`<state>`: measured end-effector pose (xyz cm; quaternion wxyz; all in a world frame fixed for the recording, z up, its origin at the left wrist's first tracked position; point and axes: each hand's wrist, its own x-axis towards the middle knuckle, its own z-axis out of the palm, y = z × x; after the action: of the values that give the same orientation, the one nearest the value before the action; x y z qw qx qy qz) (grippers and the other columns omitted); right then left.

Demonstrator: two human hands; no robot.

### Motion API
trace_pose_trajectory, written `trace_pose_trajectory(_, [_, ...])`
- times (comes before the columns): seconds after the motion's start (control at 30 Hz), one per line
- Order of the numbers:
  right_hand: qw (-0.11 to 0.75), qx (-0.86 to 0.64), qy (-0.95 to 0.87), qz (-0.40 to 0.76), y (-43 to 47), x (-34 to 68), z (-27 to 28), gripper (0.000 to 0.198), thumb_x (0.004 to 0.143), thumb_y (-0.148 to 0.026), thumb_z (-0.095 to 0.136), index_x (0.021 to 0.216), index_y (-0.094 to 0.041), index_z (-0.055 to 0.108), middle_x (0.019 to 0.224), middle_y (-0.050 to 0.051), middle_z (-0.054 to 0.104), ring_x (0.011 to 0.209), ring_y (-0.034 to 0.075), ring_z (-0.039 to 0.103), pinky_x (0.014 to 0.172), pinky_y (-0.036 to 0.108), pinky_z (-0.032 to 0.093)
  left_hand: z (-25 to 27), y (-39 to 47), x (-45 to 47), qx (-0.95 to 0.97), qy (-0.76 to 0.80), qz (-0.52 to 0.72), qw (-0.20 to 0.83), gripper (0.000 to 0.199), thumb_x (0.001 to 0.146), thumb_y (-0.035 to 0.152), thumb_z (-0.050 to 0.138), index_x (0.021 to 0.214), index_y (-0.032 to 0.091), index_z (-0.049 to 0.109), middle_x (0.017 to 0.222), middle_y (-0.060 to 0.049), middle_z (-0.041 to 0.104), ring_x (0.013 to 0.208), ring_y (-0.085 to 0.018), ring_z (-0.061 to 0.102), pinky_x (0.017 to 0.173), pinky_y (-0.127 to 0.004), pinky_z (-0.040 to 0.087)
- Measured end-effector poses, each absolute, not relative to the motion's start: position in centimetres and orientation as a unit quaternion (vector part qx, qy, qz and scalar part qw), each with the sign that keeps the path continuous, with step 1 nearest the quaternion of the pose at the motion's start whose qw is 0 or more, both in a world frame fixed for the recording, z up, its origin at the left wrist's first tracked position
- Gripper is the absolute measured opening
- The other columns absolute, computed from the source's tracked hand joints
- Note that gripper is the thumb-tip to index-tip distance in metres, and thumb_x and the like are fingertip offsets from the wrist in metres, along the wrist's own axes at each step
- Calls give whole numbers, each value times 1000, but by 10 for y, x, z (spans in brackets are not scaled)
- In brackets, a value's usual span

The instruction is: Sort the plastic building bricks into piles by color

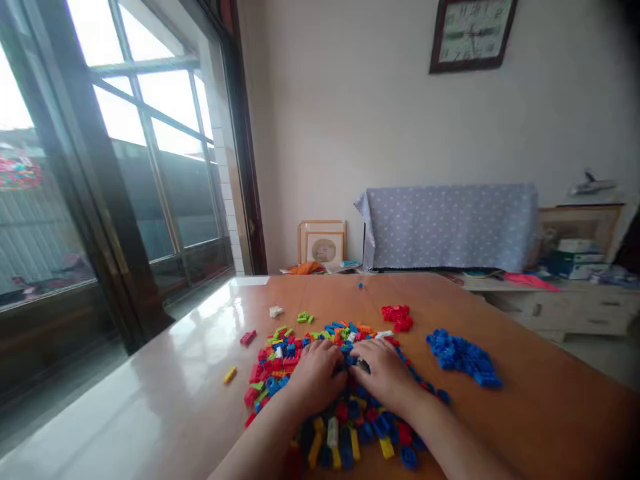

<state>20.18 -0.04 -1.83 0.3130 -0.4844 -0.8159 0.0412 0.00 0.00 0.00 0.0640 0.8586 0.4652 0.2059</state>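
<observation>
A loose pile of mixed-colour toy building blocks (333, 433) lies in front of me on the table. Both hands reach into its middle, close side by side. My left hand (320, 373) is curled down among the blocks, its fingers bent; whatever it grips is hidden beneath it. Just to the right, my right hand (383, 373) has bent fingers too, with a small dark gap or piece by its thumb that I cannot make out. Red and pink blocks (290, 362) lie left of my left hand, and blue blocks (380, 425) lie below my right hand.
On the brown table (545, 413), a blue block cluster (463, 358) and a red cluster (397, 317) sit apart at right. White pieces (275, 311), green blocks (305, 318), a pink block (248, 338) and a yellow block (230, 375) lie at left. Beyond stands a cloth-covered object (450, 227).
</observation>
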Motion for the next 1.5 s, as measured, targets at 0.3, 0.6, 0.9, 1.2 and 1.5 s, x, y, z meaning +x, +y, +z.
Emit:
trace_pose_trajectory(0.3, [418,-537,-731,55,5,228,-5,24,82,-16,58,102,-22,68,102,5,73,99,22,66,90,32,50,5,2,-2,828,489,254,101,20,86,23,59,105,23,60,105,-5,68,101,-23,63,85,-31,44])
trace_pose_trajectory(0.6, [476,-731,-489,24,41,340,-15,34,85,-31,55,114,-21,68,111,9,76,103,23,70,90,32,53,9,3,-1,825,495,250,113,15,90,25,58,105,24,59,104,-4,71,99,-22,66,80,-29,42])
trace_pose_trajectory(0.9, [480,-788,-385,27,47,386,-32,42,81,-32,58,120,-23,72,120,14,75,109,31,70,96,42,53,8,3,-3,829,490,248,106,16,94,30,57,109,26,62,106,-4,74,100,-23,68,80,-29,43])
trace_pose_trajectory(1.2, [541,-723,-427,37,42,357,-18,45,87,-36,50,123,-17,68,121,15,74,111,28,70,97,39,53,10,1,-4,838,463,271,103,22,99,33,52,116,28,65,118,-4,73,108,-24,67,88,-31,47])
trace_pose_trajectory(1.5, [430,-451,-708,333,-13,220,11,34,94,-46,61,113,-21,71,93,4,77,82,20,69,70,28,52,7,-4,11,832,445,304,129,26,93,29,58,118,23,58,107,-7,72,102,-24,67,88,-33,49])
